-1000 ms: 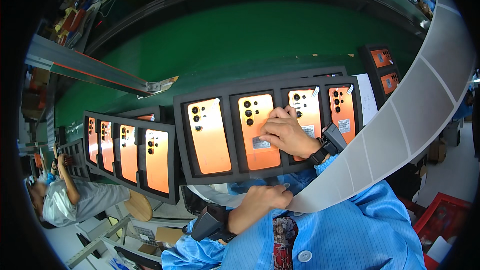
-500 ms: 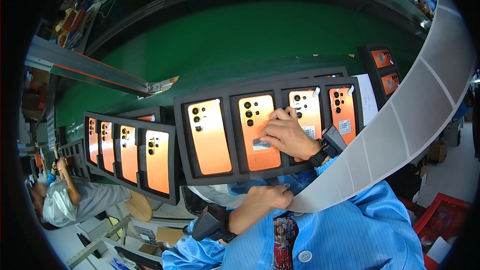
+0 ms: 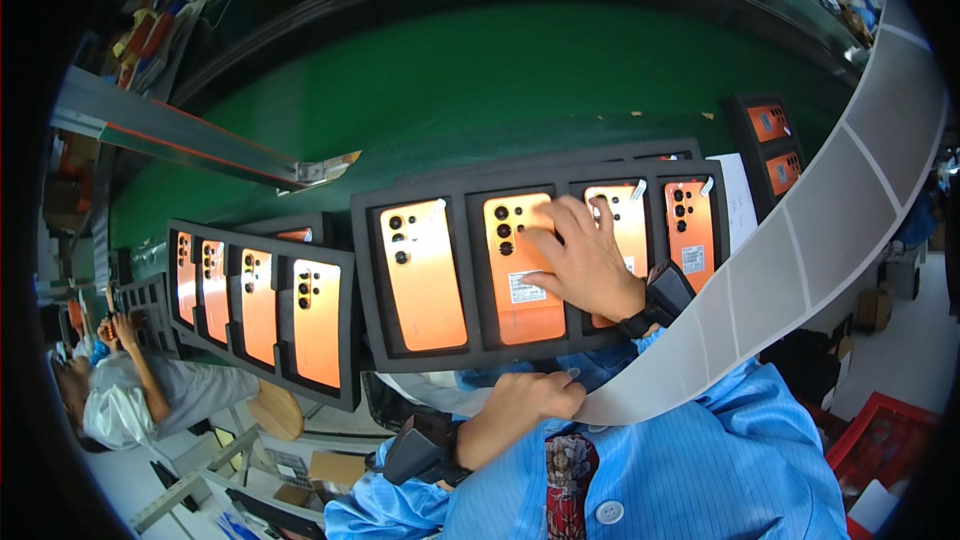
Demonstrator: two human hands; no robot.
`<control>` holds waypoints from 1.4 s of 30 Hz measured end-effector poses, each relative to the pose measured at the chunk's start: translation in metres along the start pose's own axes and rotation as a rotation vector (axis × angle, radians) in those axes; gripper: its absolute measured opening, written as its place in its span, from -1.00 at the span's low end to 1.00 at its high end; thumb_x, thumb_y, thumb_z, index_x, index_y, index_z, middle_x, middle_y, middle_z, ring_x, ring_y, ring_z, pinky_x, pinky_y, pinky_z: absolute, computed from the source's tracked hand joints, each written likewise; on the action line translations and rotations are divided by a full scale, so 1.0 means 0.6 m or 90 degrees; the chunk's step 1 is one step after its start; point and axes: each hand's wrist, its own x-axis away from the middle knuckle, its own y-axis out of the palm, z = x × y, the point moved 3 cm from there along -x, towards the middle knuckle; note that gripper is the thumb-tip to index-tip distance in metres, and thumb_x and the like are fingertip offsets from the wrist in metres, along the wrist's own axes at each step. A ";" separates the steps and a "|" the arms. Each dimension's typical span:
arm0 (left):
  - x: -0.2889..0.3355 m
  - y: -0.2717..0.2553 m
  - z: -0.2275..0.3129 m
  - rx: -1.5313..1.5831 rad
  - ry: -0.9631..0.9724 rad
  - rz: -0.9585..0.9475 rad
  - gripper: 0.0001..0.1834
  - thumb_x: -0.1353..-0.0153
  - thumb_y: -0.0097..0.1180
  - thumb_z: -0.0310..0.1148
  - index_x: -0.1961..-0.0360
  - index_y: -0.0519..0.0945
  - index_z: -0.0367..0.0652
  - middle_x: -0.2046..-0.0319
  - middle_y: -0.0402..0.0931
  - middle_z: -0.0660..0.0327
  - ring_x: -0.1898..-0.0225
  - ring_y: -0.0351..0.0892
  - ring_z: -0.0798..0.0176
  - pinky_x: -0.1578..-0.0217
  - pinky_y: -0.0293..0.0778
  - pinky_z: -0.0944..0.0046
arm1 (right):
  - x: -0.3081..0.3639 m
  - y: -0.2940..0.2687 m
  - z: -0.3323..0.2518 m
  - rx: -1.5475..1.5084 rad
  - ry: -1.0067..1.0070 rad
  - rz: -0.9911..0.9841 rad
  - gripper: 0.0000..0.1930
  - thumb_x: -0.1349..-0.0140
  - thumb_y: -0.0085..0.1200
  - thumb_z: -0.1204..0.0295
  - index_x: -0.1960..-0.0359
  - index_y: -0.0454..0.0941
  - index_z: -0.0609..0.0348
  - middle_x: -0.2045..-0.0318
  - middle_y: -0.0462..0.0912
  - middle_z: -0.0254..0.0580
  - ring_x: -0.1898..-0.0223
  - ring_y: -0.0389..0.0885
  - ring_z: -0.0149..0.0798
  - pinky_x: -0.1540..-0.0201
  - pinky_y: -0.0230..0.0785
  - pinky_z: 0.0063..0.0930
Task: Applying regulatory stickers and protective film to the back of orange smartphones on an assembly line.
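Green worktop behind, my right hand (image 3: 585, 260) has uncurled, fingers now spread flat pressing the label (image 3: 527, 287) onto the phone (image 3: 525, 265); left hand (image 3: 520, 410) stays fisted on the liner strip (image 3: 790, 270).

A green conveyor belt (image 3: 480, 80) is running behind the second foam tray (image 3: 262, 308) of orange phones; left of that tray, another person (image 3: 150, 390) is sitting beside a round wooden stool (image 3: 277, 410).

bright, even light — sheen on phones (image 3: 422, 275) | fisheye-bent, dark rim
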 end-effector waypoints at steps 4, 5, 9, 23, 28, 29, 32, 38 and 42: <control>-0.005 -0.008 -0.001 -0.001 0.011 -0.009 -0.95 0.13 0.08 -0.38 0.59 0.47 -0.05 0.63 0.37 0.30 0.63 0.54 0.27 0.72 0.41 0.31 | -0.015 0.006 -0.020 0.028 0.078 -0.031 -0.20 0.14 0.30 0.05 -0.22 0.29 -0.10 -0.22 0.18 0.01 -0.25 0.09 0.08 -0.14 -0.04 0.30; -0.005 -0.003 -0.002 -0.023 0.020 -0.008 -0.95 0.13 0.08 -0.38 0.59 0.46 -0.05 0.63 0.36 0.29 0.62 0.54 0.27 0.71 0.41 0.31 | -0.017 0.004 -0.021 0.042 0.092 -0.048 -0.15 0.15 0.32 0.06 -0.25 0.26 -0.12 -0.25 0.16 -0.01 -0.27 0.06 0.09 -0.20 0.00 0.22; -0.017 -0.032 0.007 -0.026 0.025 -0.019 -0.94 0.11 0.07 -0.37 0.57 0.46 -0.07 0.62 0.37 0.28 0.61 0.54 0.28 0.69 0.42 0.29 | -0.019 0.024 -0.002 0.045 0.041 0.003 -0.17 0.13 0.30 0.03 -0.25 0.27 -0.13 -0.28 0.05 0.02 -0.27 -0.01 0.12 -0.12 0.03 0.18; -0.116 -0.092 -0.105 -0.192 -0.040 0.133 -0.64 0.03 0.03 -0.49 0.13 0.53 -0.22 0.47 0.50 0.16 0.56 0.57 0.16 0.57 0.47 0.24 | 0.036 -0.036 0.075 -0.299 0.226 0.342 -0.79 -0.18 -0.01 0.56 0.14 0.52 0.29 0.09 0.53 -0.05 0.04 0.47 -0.06 0.00 0.32 -0.32; -0.141 -0.073 -0.143 -0.226 -0.110 0.090 -0.41 0.01 0.00 -0.54 -0.16 0.35 -0.19 0.29 0.54 0.09 0.48 0.61 0.12 0.53 0.51 0.21 | 0.056 -0.069 0.049 -0.219 0.135 0.331 -0.82 -0.07 0.00 0.68 0.27 0.54 0.30 0.25 0.57 -0.05 0.18 0.51 -0.01 0.12 0.36 -0.27; -0.139 -0.078 -0.147 -0.211 -0.126 0.156 -0.35 0.03 0.00 -0.57 -0.20 0.28 -0.17 0.21 0.52 0.04 0.45 0.62 0.07 0.51 0.52 0.19 | 0.057 -0.071 0.038 -0.220 0.114 0.320 -0.82 -0.05 0.01 0.68 0.28 0.54 0.30 0.26 0.58 -0.05 0.18 0.51 -0.01 0.12 0.37 -0.27; -0.137 -0.097 -0.151 -0.123 -0.203 0.180 -0.28 0.08 0.04 -0.62 -0.22 0.24 -0.18 0.02 0.44 -0.08 0.30 0.60 -0.06 0.39 0.53 0.15 | 0.061 -0.073 0.022 -0.221 0.097 0.311 -0.83 -0.02 0.03 0.67 0.31 0.55 0.30 0.30 0.58 -0.07 0.20 0.53 -0.01 0.12 0.37 -0.27; -0.076 -0.148 -0.148 0.689 -0.376 0.099 -0.63 0.02 0.07 -0.58 0.11 0.45 -0.24 0.34 0.50 0.22 0.35 0.50 0.37 0.38 0.40 0.39 | 0.021 -0.116 -0.031 -0.259 0.000 0.306 -0.78 -0.01 0.13 0.61 0.24 0.57 0.28 0.29 0.56 -0.10 0.22 0.50 -0.04 0.15 0.37 -0.27; -0.020 -0.122 -0.141 0.869 -0.329 0.025 -0.81 -0.08 0.07 -0.57 0.23 0.48 -0.23 0.36 0.51 0.25 0.37 0.50 0.39 0.37 0.44 0.42 | -0.022 -0.113 -0.083 -0.296 -0.080 0.260 -0.64 0.02 0.23 0.48 0.12 0.55 0.24 0.09 0.47 -0.11 0.10 0.42 -0.03 0.07 0.32 -0.23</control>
